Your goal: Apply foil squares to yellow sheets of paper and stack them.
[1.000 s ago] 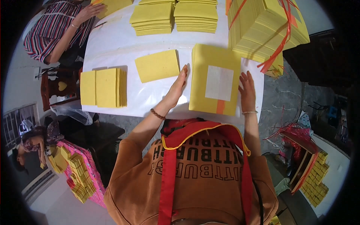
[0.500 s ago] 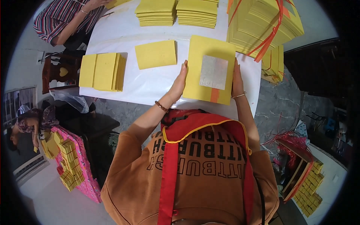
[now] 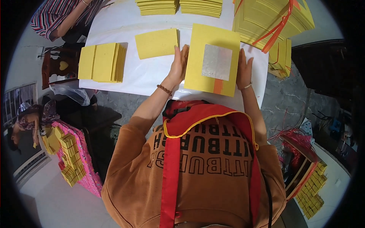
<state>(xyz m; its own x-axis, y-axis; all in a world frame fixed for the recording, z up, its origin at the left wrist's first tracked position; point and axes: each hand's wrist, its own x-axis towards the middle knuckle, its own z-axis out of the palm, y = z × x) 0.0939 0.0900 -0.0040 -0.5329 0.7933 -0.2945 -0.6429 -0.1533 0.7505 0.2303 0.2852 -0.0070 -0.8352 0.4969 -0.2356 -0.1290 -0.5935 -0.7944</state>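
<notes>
In front of me on the table lies a stack of yellow paper sheets (image 3: 195,60). Its top sheet carries a silver foil square (image 3: 216,62) with an orange strip (image 3: 218,86) below it. My left hand (image 3: 178,66) is upright along the stack's left side, fingers stretched and slightly off the edge. Along the right side, my right hand (image 3: 244,70) has its fingers straight and thumb spread, close to the edge. Neither hand grips anything. A folded yellow sheet (image 3: 156,43) lies just left of my left hand.
Yellow bundles (image 3: 102,62) sit on the white-covered table (image 3: 140,79) at left, with folded stacks (image 3: 157,7) at the far side. Large yellow piles (image 3: 262,22) with orange ribbon (image 3: 277,28) stand at right. Another person's arm (image 3: 72,19) is at far left.
My hands have moved from pressing the stack's sides to standing a little apart from them, with the fingers more spread. The whole view has shifted slightly.
</notes>
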